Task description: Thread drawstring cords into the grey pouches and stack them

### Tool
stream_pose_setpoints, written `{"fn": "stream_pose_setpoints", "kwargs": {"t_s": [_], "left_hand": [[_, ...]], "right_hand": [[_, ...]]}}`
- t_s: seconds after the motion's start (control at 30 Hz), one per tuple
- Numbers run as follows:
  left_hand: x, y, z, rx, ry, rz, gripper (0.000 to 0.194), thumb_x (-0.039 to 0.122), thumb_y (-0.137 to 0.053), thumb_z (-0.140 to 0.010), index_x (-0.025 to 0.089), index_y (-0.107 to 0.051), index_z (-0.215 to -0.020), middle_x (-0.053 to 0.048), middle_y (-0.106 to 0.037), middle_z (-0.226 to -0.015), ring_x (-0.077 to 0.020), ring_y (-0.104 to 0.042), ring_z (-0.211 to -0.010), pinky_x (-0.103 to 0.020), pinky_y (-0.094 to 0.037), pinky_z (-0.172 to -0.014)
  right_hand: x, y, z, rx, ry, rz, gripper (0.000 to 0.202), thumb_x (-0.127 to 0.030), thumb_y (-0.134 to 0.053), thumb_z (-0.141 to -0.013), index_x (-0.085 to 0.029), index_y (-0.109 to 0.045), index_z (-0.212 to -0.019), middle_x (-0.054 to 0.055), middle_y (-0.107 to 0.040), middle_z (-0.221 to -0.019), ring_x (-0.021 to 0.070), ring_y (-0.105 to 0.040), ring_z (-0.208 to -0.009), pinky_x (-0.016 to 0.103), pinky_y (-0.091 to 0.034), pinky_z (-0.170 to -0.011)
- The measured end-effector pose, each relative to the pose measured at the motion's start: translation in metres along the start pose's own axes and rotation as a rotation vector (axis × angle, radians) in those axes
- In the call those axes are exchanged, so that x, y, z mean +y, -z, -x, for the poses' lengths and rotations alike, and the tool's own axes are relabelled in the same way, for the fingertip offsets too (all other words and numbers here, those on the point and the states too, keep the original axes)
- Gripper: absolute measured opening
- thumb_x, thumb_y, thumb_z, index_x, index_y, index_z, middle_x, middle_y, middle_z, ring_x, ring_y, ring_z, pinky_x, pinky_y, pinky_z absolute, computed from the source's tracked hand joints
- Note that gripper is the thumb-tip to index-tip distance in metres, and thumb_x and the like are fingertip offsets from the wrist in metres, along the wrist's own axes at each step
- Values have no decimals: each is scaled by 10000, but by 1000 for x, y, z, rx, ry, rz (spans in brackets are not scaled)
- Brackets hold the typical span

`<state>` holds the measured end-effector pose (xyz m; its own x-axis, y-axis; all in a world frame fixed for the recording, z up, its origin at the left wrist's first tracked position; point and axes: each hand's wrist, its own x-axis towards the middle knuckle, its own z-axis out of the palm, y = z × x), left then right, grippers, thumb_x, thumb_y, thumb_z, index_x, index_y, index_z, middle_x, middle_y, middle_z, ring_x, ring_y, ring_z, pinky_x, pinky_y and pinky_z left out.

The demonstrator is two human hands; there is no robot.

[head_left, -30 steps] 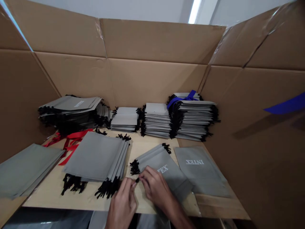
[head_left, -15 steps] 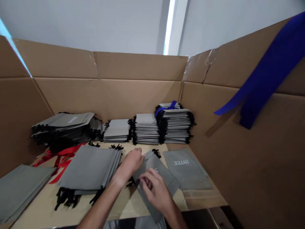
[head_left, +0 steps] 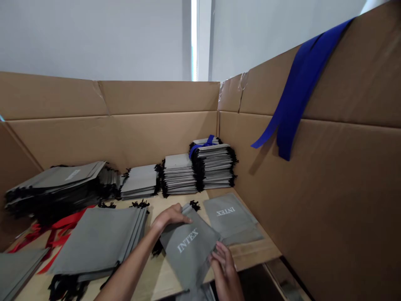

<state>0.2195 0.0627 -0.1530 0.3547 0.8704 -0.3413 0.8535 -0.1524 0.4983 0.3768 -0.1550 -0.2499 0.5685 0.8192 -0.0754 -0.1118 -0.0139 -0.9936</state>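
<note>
Here's my left hand (head_left: pixel 173 215), laid over the upper left part of the grey INTEX pouch (head_left: pixel 191 261), thumb stretched across its face — whether those fingers grip or only press, I can't tell. My right hand (head_left: pixel 224 267) is at the pouch's right-hand corner, fingers narrow and curled, holding the edge between thumb and fingertips. The pouch sits near the front of the pale board (head_left: pixel 156 271), turned at an angle, its lower end reaching the board's front edge, with black cord ends (head_left: pixel 194 205) poking out at the far corner. Just to the right lies another grey pouch (head_left: pixel 233 219), lettering up. Over on the left, a fanned pile of pouches (head_left: pixel 100 238) rests beside red ribbon (head_left: pixel 65 225) — and along the back cardboard wall (head_left: pixel 156 133) stand more stacks, the rightmost (head_left: pixel 216 167) topped with a blue ribbon (head_left: pixel 206 144).
</note>
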Motion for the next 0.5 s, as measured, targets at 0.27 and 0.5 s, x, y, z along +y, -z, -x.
{"fn": "stream_pose_setpoints", "kwargs": {"t_s": [0.27, 0.5], "left_hand": [[0, 4, 4, -54, -1, 66, 519, 526, -819, -604, 230, -573, -952, -38, -730, -1009, -300, -704, -1073, -294, -545, -836], [-3, -4, 19, -85, 21, 230, 436, 502, -839, -601, 213, -615, -838, -15, -721, -809, -285, -721, -873, -303, -560, -721]], "right_hand": [[-8, 5, 5, -31, 38, 19, 498, -552, -675, -917, -198, -671, -1267, 176, -756, -1259, 327, -745, -1199, 397, -623, -967], [-8, 11, 0, -90, -2, 12, 556, -615, -722, -835, -215, -683, -1218, 163, -756, -1257, 337, -747, -1182, 395, -633, -945]]}}
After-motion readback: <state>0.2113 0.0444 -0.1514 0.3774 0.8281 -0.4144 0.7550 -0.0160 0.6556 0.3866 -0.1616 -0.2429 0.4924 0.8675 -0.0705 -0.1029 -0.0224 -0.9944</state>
